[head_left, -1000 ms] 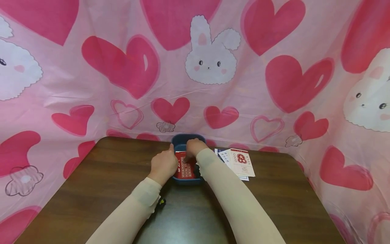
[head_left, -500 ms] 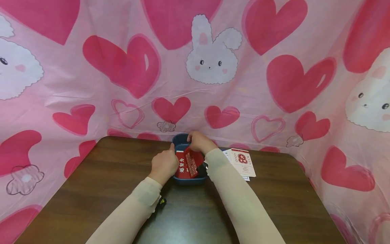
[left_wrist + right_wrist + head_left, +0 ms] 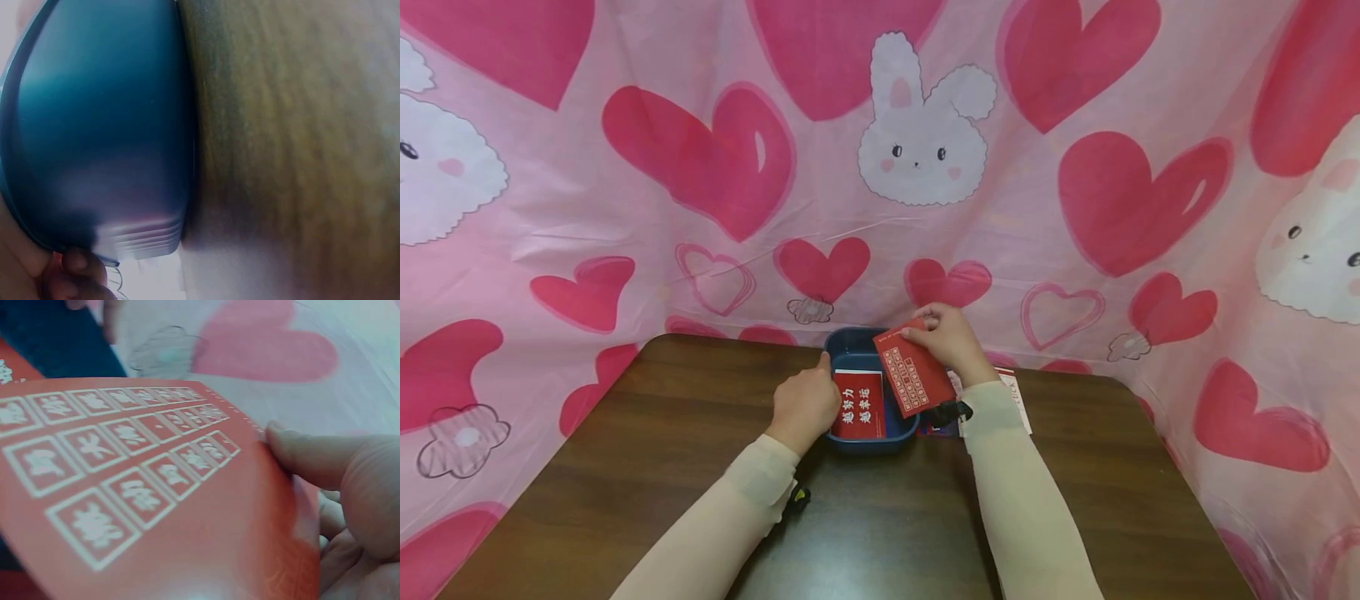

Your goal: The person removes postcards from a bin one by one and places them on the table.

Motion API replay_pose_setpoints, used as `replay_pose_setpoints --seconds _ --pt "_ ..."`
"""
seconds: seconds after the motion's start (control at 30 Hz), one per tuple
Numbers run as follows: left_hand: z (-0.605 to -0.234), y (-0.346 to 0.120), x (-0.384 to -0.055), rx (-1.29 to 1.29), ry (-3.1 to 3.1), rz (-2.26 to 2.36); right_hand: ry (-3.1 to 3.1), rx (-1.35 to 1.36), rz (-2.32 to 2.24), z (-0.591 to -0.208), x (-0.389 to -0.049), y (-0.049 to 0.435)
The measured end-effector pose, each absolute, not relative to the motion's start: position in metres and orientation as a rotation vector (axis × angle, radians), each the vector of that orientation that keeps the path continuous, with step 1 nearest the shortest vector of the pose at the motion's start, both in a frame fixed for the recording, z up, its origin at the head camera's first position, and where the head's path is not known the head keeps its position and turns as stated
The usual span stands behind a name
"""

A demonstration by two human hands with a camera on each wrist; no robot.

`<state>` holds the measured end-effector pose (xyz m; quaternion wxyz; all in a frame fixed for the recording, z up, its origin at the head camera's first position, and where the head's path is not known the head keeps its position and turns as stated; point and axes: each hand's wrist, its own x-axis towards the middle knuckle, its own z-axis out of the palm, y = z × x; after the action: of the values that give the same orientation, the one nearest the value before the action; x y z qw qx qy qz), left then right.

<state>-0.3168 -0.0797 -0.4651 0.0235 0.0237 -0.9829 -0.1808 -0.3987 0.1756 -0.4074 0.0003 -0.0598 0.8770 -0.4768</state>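
Observation:
My right hand (image 3: pixel 951 337) pinches a red card (image 3: pixel 912 371) by its upper edge, thumb on the printed face. In the right wrist view the card (image 3: pixel 144 481) shows rows of white-framed characters, slightly bowed. It hangs tilted over the right rim of a dark blue plastic bin (image 3: pixel 880 446). My left hand (image 3: pixel 805 404) grips the bin's left rim; in the left wrist view its fingertips (image 3: pixel 78 262) curl at the edge of the bin (image 3: pixel 106 112). Inside the bin lies another red card (image 3: pixel 859 406) with large white characters, a white edge showing behind it.
Several printed cards (image 3: pixel 1017 400) lie on the wooden table (image 3: pixel 1075 483) right of the bin, partly hidden by my right hand and sleeve. A pink curtain (image 3: pixel 737 275) with hearts and rabbits hangs right behind the table's far edge.
My right hand has lifted the red card with framed characters out of the bin, up and to the right, uncovering the other red card. My left hand stays on the rim.

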Motion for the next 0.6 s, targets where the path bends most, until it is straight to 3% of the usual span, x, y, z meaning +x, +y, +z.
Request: replay_pose_setpoints --seconds 0.6 --pt "-0.466 -0.083 -0.32 0.086 -3.083 -0.555 2.54 0.207 -1.92 -0.415 -0.388 0.274"
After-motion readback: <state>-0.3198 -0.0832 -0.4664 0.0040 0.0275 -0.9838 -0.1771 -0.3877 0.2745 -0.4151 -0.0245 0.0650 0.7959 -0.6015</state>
